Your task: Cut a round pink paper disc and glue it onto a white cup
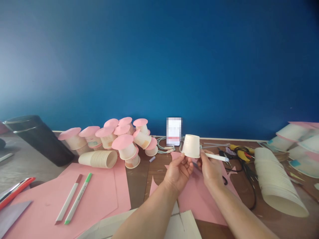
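Note:
A white paper cup [191, 146] is held upside down in front of me, its wide rim facing down. My left hand [179, 172] is closed on the cup's rim from the lower left, fingers curled under it. My right hand [211, 170] is closed round a white marker [216, 157] whose pale blue end points right. That hand's fingers also come against the right side of the cup; the marker's other end is hidden. Pink paper [199, 205] lies on the table beneath both hands.
Several cups with pink paper discs [123, 142] stand at back left beside nested cups [99, 159] and a black tumbler [40, 139]. Two markers [78, 199] lie on pink sheets. Cables [246, 169] and a tall cup stack [279, 182] are at right. A blurred-out phone screen [173, 131] stands behind.

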{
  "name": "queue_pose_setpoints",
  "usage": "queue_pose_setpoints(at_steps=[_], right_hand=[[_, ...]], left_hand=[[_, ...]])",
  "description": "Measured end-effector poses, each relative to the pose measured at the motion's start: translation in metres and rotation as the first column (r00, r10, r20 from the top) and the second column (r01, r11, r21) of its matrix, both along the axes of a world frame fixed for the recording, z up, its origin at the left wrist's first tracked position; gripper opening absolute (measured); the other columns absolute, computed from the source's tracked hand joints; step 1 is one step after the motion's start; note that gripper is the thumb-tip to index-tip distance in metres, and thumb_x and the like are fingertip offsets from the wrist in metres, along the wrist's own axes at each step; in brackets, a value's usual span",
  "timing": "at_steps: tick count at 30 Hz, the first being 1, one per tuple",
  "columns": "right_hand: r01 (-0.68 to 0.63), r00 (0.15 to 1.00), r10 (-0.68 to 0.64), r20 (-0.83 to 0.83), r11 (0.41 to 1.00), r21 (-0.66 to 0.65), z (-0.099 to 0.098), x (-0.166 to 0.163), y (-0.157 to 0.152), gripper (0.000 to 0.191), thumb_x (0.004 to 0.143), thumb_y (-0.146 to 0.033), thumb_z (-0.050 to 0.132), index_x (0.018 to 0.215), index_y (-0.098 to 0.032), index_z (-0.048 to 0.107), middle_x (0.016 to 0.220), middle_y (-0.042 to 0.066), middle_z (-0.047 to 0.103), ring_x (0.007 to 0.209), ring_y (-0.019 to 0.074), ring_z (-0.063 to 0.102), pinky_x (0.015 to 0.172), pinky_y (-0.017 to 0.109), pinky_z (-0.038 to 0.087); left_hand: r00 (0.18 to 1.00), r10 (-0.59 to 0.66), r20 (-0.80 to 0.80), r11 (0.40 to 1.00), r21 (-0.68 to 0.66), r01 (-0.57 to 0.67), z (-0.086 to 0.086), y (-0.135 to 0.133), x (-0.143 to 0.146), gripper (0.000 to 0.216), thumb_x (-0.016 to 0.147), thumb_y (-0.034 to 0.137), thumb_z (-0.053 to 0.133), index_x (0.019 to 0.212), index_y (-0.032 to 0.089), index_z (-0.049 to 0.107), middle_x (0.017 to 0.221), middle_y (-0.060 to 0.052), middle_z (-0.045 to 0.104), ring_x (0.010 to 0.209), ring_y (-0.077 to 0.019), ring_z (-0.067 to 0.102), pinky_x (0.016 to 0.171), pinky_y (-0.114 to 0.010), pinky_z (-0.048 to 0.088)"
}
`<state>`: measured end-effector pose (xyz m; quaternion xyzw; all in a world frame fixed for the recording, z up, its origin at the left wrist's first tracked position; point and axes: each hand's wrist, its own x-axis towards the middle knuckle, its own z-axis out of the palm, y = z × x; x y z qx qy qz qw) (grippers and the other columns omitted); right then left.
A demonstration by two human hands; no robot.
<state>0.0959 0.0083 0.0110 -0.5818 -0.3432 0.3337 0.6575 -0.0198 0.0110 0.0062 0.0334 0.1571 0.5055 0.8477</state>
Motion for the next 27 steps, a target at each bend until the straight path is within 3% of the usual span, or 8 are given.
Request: queue_pose_setpoints(at_steps=[7, 15, 20, 23, 25, 27], right_hand=[[0.012, 0.993, -0.009, -0.117, 0.999, 0.031, -0.004, -0.003, 0.001, 0.017, 0.072, -0.032, 0.068, 0.081, -0.018, 0.063, 0.054, -0.006, 0.053, 0.047, 0.0085, 0.045, 0.039, 0.017, 0.036], [0.027, 0.997, -0.027, -0.077, 1.000, -0.001, -0.009, -0.002, 0.001, 0.020, 0.071, -0.030, 0.066, 0.087, -0.019, 0.064, 0.059, -0.003, 0.062, 0.050, 0.0124, 0.055, 0.045, 0.022, 0.045], [0.042, 0.998, -0.041, 0.040, 0.999, -0.009, -0.008, 0.002, 0.003, 0.022, 0.074, -0.039, 0.065, 0.083, -0.019, 0.064, 0.060, 0.001, 0.065, 0.052, 0.0183, 0.059, 0.046, 0.028, 0.046], [0.116, 0.975, -0.124, 0.184, 0.992, 0.053, -0.002, 0.007, 0.001, 0.026, 0.081, -0.042, 0.059, 0.089, -0.018, 0.063, 0.067, 0.004, 0.066, 0.059, 0.0210, 0.060, 0.052, 0.032, 0.047], [0.172, 0.899, -0.230, 0.373, 0.968, 0.184, 0.004, 0.009, -0.003, 0.030, 0.088, -0.042, 0.051, 0.098, -0.016, 0.062, 0.077, 0.008, 0.067, 0.067, 0.0226, 0.062, 0.058, 0.034, 0.048], [0.148, 0.776, -0.320, 0.543, 0.930, 0.337, 0.009, 0.008, -0.009, 0.030, 0.093, -0.039, 0.045, 0.104, -0.016, 0.060, 0.087, 0.011, 0.067, 0.076, 0.0235, 0.063, 0.065, 0.037, 0.049]], left_hand=[[0.998, 0.044, -0.038, 0.998, 0.035, -0.042, -0.001, -0.001, 0.002, 0.009, 0.080, 0.014, 0.068, 0.086, 0.007, 0.066, 0.077, -0.005, 0.066, 0.072, -0.0104, 0.064, 0.071, -0.022, 0.055], [0.993, -0.027, -0.113, 0.970, 0.237, 0.054, 0.000, -0.004, 0.005, 0.013, 0.077, 0.015, 0.072, 0.086, 0.006, 0.069, 0.078, -0.007, 0.068, 0.075, -0.0097, 0.065, 0.078, -0.019, 0.053], [0.991, 0.003, -0.135, 0.972, 0.233, 0.028, 0.000, -0.003, 0.005, 0.013, 0.075, 0.016, 0.074, 0.083, 0.007, 0.070, 0.078, -0.007, 0.068, 0.076, -0.0094, 0.065, 0.079, -0.019, 0.052], [0.991, 0.044, -0.127, 0.980, 0.196, -0.018, -0.002, -0.001, 0.005, 0.012, 0.073, 0.016, 0.075, 0.080, 0.008, 0.069, 0.079, -0.006, 0.069, 0.076, -0.0095, 0.065, 0.079, -0.020, 0.053], [0.990, 0.063, -0.123, 0.982, 0.184, -0.040, -0.004, 0.000, 0.006, 0.012, 0.073, 0.016, 0.076, 0.080, 0.009, 0.069, 0.079, -0.006, 0.069, 0.076, -0.0101, 0.065, 0.079, -0.021, 0.053], [0.989, 0.077, -0.123, 0.982, 0.182, -0.053, -0.006, 0.000, 0.007, 0.012, 0.074, 0.016, 0.075, 0.080, 0.009, 0.069, 0.080, -0.006, 0.069, 0.078, -0.0109, 0.066, 0.080, -0.022, 0.053]])
